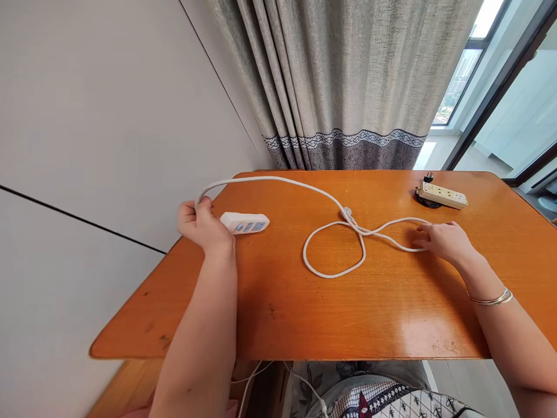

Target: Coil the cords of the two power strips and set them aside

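Cord, one and white, is stretched across the middle of the table, and it is held at the left by the left hand, pinched between thumb and fingers! At the right, a bend of it is covered by the right hand; whether it is grasped there or merely touched cannot be told. One round loop is laid near the centre, with strands crossed just to its right, and one white plug is seen by that crossing, partly covered by cord. Two strips are counted: the white strip, set just beside the left hand, and the beige strip, placed toward the far right corner with one black cable bunched beside it and one black plug behind. Two hands, two plugs, and thin bracelets are worn on the right wrist! The far edge is backed by one curtain, the left side is bounded by a pale wall, and a window is glimpsed at upper right. Where the cord meets the left hand, its further run is hidden by the fingers.
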### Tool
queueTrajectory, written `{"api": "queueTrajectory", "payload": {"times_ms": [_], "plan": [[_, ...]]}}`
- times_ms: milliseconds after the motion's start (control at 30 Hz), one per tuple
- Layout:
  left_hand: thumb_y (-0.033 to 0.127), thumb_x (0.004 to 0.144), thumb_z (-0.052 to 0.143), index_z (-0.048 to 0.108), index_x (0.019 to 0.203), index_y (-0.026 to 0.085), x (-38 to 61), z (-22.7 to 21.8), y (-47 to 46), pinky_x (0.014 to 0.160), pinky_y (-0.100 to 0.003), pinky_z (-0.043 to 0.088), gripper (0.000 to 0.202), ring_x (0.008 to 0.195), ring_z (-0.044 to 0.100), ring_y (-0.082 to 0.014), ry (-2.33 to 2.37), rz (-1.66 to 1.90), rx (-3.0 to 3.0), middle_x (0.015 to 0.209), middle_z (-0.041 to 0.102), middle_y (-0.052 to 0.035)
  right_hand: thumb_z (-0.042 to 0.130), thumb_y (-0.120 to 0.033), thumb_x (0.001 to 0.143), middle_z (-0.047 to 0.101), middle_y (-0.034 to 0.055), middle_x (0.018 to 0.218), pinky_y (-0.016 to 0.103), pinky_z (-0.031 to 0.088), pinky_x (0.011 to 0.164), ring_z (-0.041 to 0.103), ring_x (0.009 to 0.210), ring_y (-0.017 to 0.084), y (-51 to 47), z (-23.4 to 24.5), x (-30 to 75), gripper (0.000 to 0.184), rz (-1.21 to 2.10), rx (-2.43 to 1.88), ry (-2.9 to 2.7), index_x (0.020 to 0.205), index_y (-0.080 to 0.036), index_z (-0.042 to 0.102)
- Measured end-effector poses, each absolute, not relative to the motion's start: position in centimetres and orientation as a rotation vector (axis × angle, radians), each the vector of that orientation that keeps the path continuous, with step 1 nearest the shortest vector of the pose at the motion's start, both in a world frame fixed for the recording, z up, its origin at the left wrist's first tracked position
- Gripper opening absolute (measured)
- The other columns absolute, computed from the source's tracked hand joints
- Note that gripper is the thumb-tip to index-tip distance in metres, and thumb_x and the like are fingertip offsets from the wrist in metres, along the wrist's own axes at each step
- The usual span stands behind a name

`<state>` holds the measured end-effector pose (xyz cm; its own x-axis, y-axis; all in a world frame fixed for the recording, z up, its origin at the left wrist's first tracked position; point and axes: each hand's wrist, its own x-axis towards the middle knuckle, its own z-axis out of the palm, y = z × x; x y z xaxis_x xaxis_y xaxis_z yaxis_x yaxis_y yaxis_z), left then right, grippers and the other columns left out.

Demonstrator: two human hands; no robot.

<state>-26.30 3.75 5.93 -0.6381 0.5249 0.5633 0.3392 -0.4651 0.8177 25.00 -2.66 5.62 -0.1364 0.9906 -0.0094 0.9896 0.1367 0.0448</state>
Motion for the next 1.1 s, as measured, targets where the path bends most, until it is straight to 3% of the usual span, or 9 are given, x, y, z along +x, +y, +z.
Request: {"api": "queueTrajectory", "payload": {"times_ms": [167, 267, 400, 500, 567, 667, 800, 967, 1100], "plan": [[0.03, 0.082, 0.065, 0.038, 0.065, 0.02, -22.0, 6.4, 2.5, 0.047, -0.025, 0.012, 0.034, 0.045, 0.024, -0.0038, 1.373, 2.268, 1.09, 0.053, 0.036, 0.009, 0.058, -0.038, 0.096, 0.073, 0.0144, 0.112, 0.049, 0.049, 0.097, 0.069, 0.105, 0.031, -3.4, 4.7, 22.3, 0.031, -0.04, 2.011, 2.9, 0.118, -0.02, 0.07], [0.03, 0.076, 0.069, 0.04, 0.063, 0.02, -18.5, 8.3, 1.2, 0.046, -0.025, 0.013, 0.033, 0.044, 0.024, -0.0041, 1.278, 2.112, 1.165, 0.05, 0.033, 0.0089, 0.061, -0.05, 0.094, 0.06, 0.0165, 0.138, 0.053, 0.048, 0.106, 0.059, 0.127, 0.032, -3.9, 5.1, 19.8, 0.057, -0.347, 2.018, 3.213, 0.141, -0.02, 0.054], [0.03, 0.067, 0.072, 0.042, 0.06, 0.021, -14.6, 12.3, -0.3, 0.042, -0.025, 0.013, 0.031, 0.043, 0.021, -0.0046, 1.145, 1.926, 1.191, 0.051, 0.033, 0.0076, 0.067, -0.058, 0.087, 0.037, 0.0206, 0.16, 0.059, 0.032, 0.121, 0.035, 0.15, 0.035, -2.8, 7.3, 16.7, 0.087, -0.415, 2.057, 3.442, 0.156, -0.018, 0.032], [0.028, 0.067, 0.072, 0.045, 0.059, 0.02, -12.5, 15.2, -1.3, 0.041, -0.023, 0.012, 0.029, 0.042, 0.019, -0.0045, 1.052, 1.777, 1.266, 0.05, 0.029, 0.0075, 0.061, -0.06, 0.09, 0.055, 0.0179, 0.143, 0.054, 0.042, 0.114, 0.052, 0.136, 0.031, -1.3, 9.7, 14.7, 0.072, -0.87, 2.069, 3.5, 0.148, -0.02, 0.043], [0.03, 0.073, 0.071, 0.046, 0.059, 0.02, -11.4, 16.6, -1.8, 0.041, -0.023, 0.013, 0.031, 0.042, 0.018, -0.0049, 0.978, 1.647, 1.326, 0.05, 0.025, 0.0075, 0.048, -0.059, 0.097, 0.07, 0.0091, 0.099, 0.045, 0.056, 0.094, 0.07, 0.096, 0.023, -0.4, 11.2, 13.3, 0.05, -1.413, 1.975, 3.428, 0.127, -0.02, 0.058], [0.043, 0.09, 0.058, 0.047, 0.062, 0.02, -10.0, 17.7, -2.2, 0.039, -0.023, 0.018, 0.038, 0.04, 0.017, -0.0061, 0.84, 1.458, 1.358, 0.05, 0.018, 0.0075, 0.043, -0.059, 0.1, 0.04, -0.007, 0.057, 0.03, 0.052, 0.061, 0.045, 0.048, 0.01, 0.7, 13.2, 11.4, 0.041, -1.97, 1.996, 3.322, 0.099, -0.022, 0.062], [0.051, 0.099, 0.045, 0.044, 0.063, 0.021, -8.4, 17.9, -2.4, 0.038, -0.022, 0.023, 0.047, 0.038, 0.017, -0.0064, 0.693, 1.298, 1.358, 0.05, 0.018, 0.0073, 0.058, -0.054, 0.092, 0.026, -0.0109, 0.057, 0.023, 0.041, 0.049, 0.028, 0.045, 0.008, 1.9, 14.6, 10.0, 0.03, -2.417, 2.007, 3.226, 0.099, -0.025, 0.056], [0.051, 0.097, 0.053, 0.039, 0.064, 0.021, -8.8, 17.7, -2.5, 0.038, -0.022, 0.023, 0.046, 0.039, 0.016, -0.0053, 0.566, 1.293, 1.369, 0.052, 0.021, 0.0071, 0.071, -0.04, 0.08, 0.039, -0.0124, 0.06, 0.026, 0.048, 0.059, 0.042, 0.051, 0.008, 2.8, 13.5, 10.1, 0.04, -2.518, 1.835, 3.034, 0.113, -0.024, 0.053], [0.046, 0.099, 0.052, 0.038, 0.067, 0.021, -10.8, 18.2, -2.3, 0.038, -0.023, 0.021, 0.043, 0.041, 0.014, -0.007, 0.631, 1.54, 1.281, 0.057, 0.018, 0.0062, 0.069, -0.034, 0.081, 0.058, -0.0056, 0.069, 0.03, 0.052, 0.073, 0.059, 0.067, 0.012, 3.5, 11.8, 10.5, 0.032, -2.406, 1.6, 2.889, 0.107, -0.018, 0.06]]}}
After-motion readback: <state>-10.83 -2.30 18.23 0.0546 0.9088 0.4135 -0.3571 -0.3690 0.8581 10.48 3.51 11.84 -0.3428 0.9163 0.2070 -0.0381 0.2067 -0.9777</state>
